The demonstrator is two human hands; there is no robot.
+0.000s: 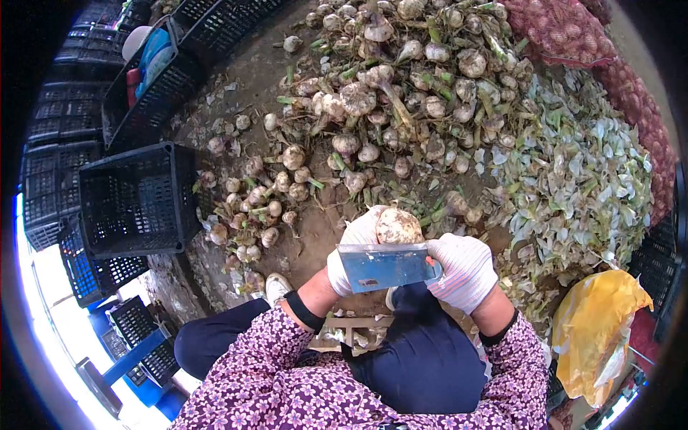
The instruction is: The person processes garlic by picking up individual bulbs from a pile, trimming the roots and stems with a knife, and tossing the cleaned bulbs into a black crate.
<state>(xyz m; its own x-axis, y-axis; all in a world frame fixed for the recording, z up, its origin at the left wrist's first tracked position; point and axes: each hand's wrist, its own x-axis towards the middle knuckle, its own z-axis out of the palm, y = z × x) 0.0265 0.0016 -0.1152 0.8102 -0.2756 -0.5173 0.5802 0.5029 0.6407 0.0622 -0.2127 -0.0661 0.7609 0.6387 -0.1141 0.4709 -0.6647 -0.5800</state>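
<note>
At the centre, my left hand [354,242], in a white glove, is closed round a large garlic bulb [398,227] with dirt on its skin. My right hand [462,271], gloved too, grips the handle end of a wide cleaver [383,268]. The cleaver's blue-grey blade lies across in front of the bulb and hides part of my left hand. Its upper edge is right below the bulb; whether they touch I cannot tell. Beyond both hands spreads a heap of garlic bulbs [358,98] with stems and roots.
An empty black crate [131,251] stands at the left, with more crates behind it. Peeled skins and leaves [573,179] form a pile at the right. Red net sacks [562,32] of garlic lie at the upper right. A yellow bag [595,330] is at the lower right.
</note>
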